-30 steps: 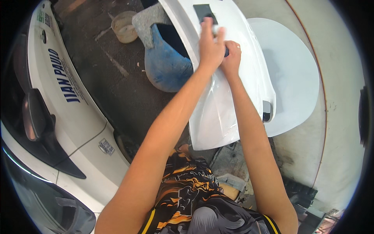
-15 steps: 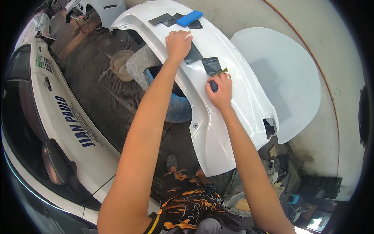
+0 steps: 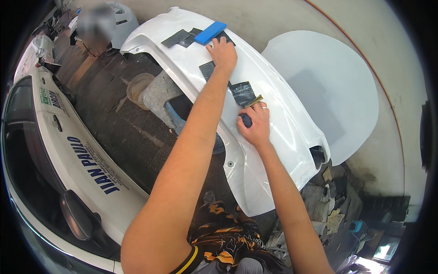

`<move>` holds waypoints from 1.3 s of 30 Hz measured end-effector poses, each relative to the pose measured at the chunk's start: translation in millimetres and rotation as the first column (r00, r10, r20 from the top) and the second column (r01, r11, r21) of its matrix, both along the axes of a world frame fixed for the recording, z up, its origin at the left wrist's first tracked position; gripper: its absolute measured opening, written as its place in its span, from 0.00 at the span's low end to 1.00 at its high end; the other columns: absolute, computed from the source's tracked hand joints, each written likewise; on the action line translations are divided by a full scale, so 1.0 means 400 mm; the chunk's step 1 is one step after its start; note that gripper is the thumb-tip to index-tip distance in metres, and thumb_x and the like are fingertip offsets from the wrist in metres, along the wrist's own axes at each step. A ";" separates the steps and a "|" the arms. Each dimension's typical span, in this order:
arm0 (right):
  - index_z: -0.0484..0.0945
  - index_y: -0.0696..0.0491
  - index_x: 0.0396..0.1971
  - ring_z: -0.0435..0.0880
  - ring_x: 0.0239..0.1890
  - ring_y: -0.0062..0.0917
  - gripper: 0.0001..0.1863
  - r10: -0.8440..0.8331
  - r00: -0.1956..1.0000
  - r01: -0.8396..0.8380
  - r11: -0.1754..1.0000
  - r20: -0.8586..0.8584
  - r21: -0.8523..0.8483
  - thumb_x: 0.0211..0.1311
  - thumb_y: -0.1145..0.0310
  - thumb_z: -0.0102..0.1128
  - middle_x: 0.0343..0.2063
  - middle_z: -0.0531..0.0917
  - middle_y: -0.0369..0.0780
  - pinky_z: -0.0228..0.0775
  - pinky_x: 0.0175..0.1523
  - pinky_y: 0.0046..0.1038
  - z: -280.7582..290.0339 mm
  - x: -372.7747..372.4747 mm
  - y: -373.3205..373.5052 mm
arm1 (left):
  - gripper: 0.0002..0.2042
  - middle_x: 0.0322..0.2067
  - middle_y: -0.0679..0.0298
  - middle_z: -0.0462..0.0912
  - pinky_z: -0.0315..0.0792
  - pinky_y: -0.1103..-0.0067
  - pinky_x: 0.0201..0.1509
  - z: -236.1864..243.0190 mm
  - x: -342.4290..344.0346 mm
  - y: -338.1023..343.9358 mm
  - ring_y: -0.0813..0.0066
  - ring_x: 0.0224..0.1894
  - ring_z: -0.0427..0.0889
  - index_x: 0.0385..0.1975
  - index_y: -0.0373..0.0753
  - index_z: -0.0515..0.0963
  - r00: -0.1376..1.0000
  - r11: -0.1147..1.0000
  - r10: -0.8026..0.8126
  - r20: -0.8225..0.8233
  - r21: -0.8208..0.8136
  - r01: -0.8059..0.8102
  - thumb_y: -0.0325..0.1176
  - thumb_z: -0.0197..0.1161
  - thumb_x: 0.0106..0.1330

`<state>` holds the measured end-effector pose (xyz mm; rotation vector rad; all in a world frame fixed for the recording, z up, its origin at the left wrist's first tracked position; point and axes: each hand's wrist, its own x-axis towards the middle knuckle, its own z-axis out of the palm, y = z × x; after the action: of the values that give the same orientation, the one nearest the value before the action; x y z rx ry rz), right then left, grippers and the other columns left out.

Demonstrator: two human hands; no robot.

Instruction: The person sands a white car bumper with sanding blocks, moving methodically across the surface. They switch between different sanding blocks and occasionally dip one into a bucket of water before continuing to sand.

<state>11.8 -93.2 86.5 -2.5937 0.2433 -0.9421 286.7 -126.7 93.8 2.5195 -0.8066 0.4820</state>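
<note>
The left grip [image 3: 223, 54], fingers bent and parted, lies over a black sheet [image 3: 228, 36] beside the blue block [image 3: 210, 33]; whether it holds anything, I cannot tell. The right grip [image 3: 256, 124] is closed around a dark rounded piece [image 3: 246, 120] on the white bumper [image 3: 287, 125], with a folded yellowish sheet [image 3: 254, 101] at its fingertips

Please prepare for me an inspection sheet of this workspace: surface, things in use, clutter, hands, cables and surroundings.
Surface: white bumper-like panel, curved and glossy.
Things in use: blue block across dark sheets; more sheets nearer the right hand.
Clutter: mixed scraps on the floor, lower right; pale bucket, left.
Left hand: fingertips beside the block; grip unclear.
Right hand: holds a dark lump; yellowish strip at its fingers.
Cables: thin reddish line along the wall; cable or hose, unclear.
Surroundings: white car at left.
</note>
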 end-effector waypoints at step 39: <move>0.85 0.49 0.33 0.86 0.40 0.32 0.14 0.367 0.924 -0.382 0.891 0.108 0.244 0.49 0.61 0.80 0.37 0.88 0.36 0.75 0.47 0.32 -0.021 -0.002 -0.066 | 0.13 0.52 0.50 0.77 0.74 0.50 0.62 -0.171 -0.838 0.725 0.52 0.58 0.76 0.49 0.34 0.74 0.395 -0.273 -0.687 -0.610 -0.287 -0.918 0.21 0.62 0.66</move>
<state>10.9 -119.6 77.9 -2.2528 -0.1412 -0.7841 -48.5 163.1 25.3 0.5258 0.6871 -0.3106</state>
